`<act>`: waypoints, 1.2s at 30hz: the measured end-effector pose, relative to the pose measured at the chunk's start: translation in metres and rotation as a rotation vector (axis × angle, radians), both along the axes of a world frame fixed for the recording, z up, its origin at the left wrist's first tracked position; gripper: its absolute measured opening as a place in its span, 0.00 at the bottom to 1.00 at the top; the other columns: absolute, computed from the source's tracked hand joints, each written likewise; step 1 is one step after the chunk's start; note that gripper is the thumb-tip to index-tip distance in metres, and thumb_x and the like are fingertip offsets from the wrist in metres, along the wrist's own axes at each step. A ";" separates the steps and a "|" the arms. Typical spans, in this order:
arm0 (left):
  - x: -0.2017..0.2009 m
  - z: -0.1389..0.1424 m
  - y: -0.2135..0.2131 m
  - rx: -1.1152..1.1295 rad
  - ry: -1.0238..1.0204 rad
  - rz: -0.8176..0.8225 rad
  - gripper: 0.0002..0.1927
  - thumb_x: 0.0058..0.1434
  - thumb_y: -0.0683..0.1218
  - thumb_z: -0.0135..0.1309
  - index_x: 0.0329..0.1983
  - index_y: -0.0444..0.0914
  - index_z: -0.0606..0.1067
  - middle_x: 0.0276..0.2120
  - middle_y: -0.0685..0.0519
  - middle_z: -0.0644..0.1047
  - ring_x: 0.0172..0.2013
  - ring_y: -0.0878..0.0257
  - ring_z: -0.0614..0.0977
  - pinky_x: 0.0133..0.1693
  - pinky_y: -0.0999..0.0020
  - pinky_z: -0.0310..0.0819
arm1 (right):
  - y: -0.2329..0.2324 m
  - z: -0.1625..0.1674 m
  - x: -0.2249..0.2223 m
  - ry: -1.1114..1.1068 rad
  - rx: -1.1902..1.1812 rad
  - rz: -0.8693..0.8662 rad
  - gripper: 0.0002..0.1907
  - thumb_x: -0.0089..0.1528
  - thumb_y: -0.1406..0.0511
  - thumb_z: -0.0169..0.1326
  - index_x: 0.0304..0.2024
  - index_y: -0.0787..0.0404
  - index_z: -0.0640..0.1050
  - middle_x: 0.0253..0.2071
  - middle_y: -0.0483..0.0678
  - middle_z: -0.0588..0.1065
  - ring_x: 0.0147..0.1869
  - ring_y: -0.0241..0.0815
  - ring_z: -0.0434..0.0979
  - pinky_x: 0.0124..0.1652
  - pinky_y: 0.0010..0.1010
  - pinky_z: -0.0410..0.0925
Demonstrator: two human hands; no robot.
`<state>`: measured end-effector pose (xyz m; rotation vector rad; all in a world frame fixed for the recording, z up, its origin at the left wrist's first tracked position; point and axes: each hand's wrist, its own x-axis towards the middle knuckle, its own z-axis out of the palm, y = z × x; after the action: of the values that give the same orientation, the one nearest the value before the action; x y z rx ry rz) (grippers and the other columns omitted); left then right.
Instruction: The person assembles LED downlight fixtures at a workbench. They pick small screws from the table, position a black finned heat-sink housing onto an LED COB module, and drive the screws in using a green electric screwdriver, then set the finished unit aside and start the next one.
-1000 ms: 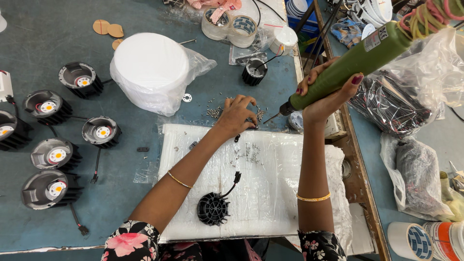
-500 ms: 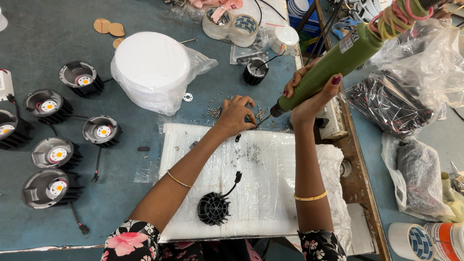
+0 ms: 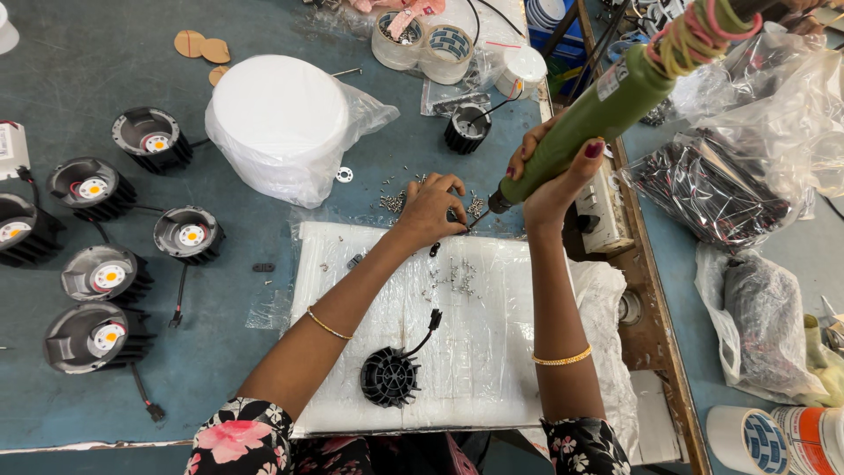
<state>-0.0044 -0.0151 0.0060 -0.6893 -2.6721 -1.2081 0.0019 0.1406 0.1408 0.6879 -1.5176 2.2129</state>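
A: Picking up a screw, by the look of it. The left hand [image 3: 432,204] has its fingers pinched nearly closed over the loose screws [image 3: 393,203] on the blue surface [image 3: 264,369], with the driver's bit right at its fingertips. I can't tell whether a screw sits between them.

B: And the right hand [image 3: 556,167]?

A: Wrapped tight around the green electric screwdriver [image 3: 598,119], which slants down so its tip meets the left fingertips. Coloured rubber bands ring its upper end.

B: So which step would you call it?

A: I'd judge it as loading a screw onto the bit. The next move would call for keeping the screw straight on the tip, then carrying the driver back toward the body to the black finned housing [image 3: 389,376].

B: Where is that housing?

A: On the white foam sheet [image 3: 492,352], well below both hands, between the forearms, with its short cable and plug curling up toward them. More screws [image 3: 459,275] lie on the sheet just below the left hand.

B: Anything else?

A: Left of the left arm, lamp housings [image 3: 189,236] face up. Beyond the left hand, a white round stack in a plastic bag [image 3: 280,123].
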 end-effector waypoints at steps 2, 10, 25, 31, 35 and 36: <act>0.000 -0.002 0.000 0.006 0.004 0.004 0.06 0.43 0.50 0.72 0.24 0.50 0.85 0.51 0.62 0.73 0.59 0.62 0.68 0.59 0.53 0.50 | -0.002 -0.002 -0.003 0.017 -0.022 -0.014 0.39 0.65 0.36 0.48 0.50 0.65 0.65 0.34 0.51 0.64 0.28 0.43 0.65 0.26 0.35 0.61; 0.000 -0.003 0.001 0.016 0.006 0.017 0.06 0.42 0.49 0.72 0.24 0.51 0.85 0.50 0.62 0.73 0.58 0.62 0.68 0.58 0.53 0.51 | -0.001 -0.003 -0.005 0.040 -0.033 -0.032 0.37 0.66 0.37 0.49 0.48 0.65 0.65 0.33 0.52 0.64 0.28 0.43 0.65 0.25 0.35 0.62; 0.002 0.002 0.002 -0.016 -0.038 0.041 0.06 0.44 0.50 0.72 0.24 0.51 0.85 0.50 0.63 0.73 0.58 0.63 0.68 0.58 0.56 0.52 | 0.005 0.003 -0.006 -0.027 -0.029 -0.040 0.40 0.65 0.33 0.43 0.48 0.62 0.66 0.30 0.51 0.64 0.24 0.43 0.63 0.27 0.36 0.62; 0.002 0.001 0.002 0.016 -0.021 0.032 0.06 0.44 0.49 0.72 0.23 0.49 0.84 0.49 0.63 0.74 0.57 0.62 0.69 0.57 0.55 0.52 | 0.008 0.006 -0.004 -0.042 -0.021 -0.069 0.39 0.64 0.32 0.42 0.47 0.62 0.65 0.30 0.51 0.64 0.23 0.42 0.64 0.26 0.35 0.62; 0.004 -0.003 0.003 0.042 -0.011 0.030 0.06 0.44 0.49 0.72 0.22 0.47 0.84 0.49 0.62 0.74 0.57 0.62 0.69 0.58 0.56 0.52 | 0.008 0.000 -0.009 -0.040 -0.014 -0.056 0.40 0.64 0.32 0.42 0.48 0.62 0.66 0.30 0.51 0.64 0.24 0.42 0.63 0.26 0.35 0.61; 0.003 -0.003 0.003 0.044 -0.005 0.032 0.06 0.45 0.48 0.72 0.22 0.47 0.84 0.48 0.62 0.74 0.57 0.62 0.69 0.58 0.56 0.51 | 0.008 -0.001 -0.010 -0.035 -0.012 -0.049 0.40 0.65 0.32 0.42 0.49 0.62 0.66 0.31 0.51 0.64 0.24 0.42 0.63 0.27 0.35 0.61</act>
<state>-0.0013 -0.0121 0.0032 -0.6354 -2.6417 -1.2586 -0.0083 0.1481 0.1394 0.6052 -1.5204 2.2062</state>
